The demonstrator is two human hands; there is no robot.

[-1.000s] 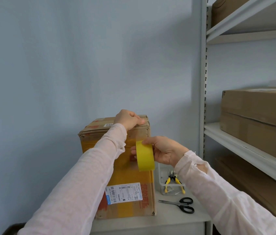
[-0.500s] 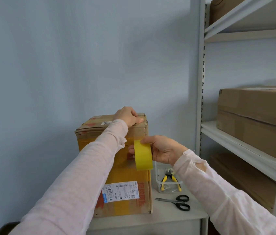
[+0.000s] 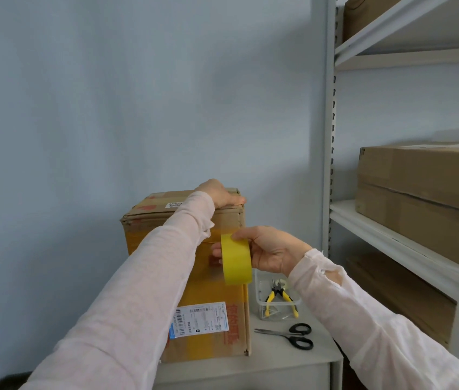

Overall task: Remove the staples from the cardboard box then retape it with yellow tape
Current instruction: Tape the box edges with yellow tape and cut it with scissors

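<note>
A pale blue wall fills the left side. In front of it a tall cardboard box stands on a grey counter. A wide yellow strip runs down its front face, and a white shipping label with bar codes sits low on that face. A small white sticker lies on the top of the box. The left hand, in a pale pink sleeve, rests on the top of the box at the near right corner. Its thumb lies flat along the top front edge. The back of the hand hides the fingers, so I cannot tell if they are bent or straight. The right hand holds a roll of yellow tape up in the air, close in front of the box's front face, lower than the left hand. The roll stands on edge. The thumb sits on top of the roll and the fingers come round its far side, so they pinch the roll between them. To the right of the box, a clear plastic tub stands on the counter with yellow-handled pliers inside. Black-handled scissors lie shut on the counter just in front of the tub, with the tips pointing at the box. On the far right is a grey metal shelf rack. Big brown boxes sit on its shelves
</note>
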